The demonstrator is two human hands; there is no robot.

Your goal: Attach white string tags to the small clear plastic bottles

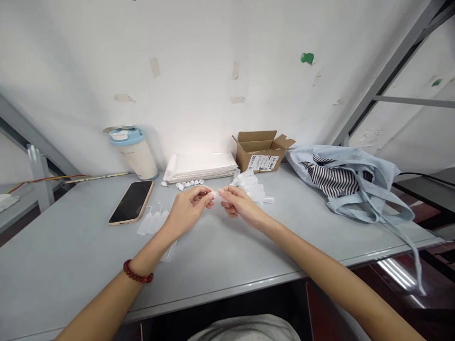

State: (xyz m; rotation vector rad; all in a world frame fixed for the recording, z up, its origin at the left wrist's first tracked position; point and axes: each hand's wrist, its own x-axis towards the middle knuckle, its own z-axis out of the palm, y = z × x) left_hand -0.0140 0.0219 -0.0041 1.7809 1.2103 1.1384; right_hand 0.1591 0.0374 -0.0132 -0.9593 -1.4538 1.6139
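Note:
My left hand is closed in a pinch on a small white cap. Facing it, my right hand grips a small translucent plastic bottle, mostly hidden by the fingers. The two sets of fingertips almost meet above the table. Behind my right hand lies a pile of translucent bottles. Several more bottles with thin tips rest left of my left wrist, and another bottle shows partly beside the forearm. A row of white caps sits just beyond my left hand.
On the grey table, a phone and a blue-lidded tumbler stand left. White packets are stacked by the wall, beside an open cardboard box. A light blue cloth bag lies right, its strap over the edge.

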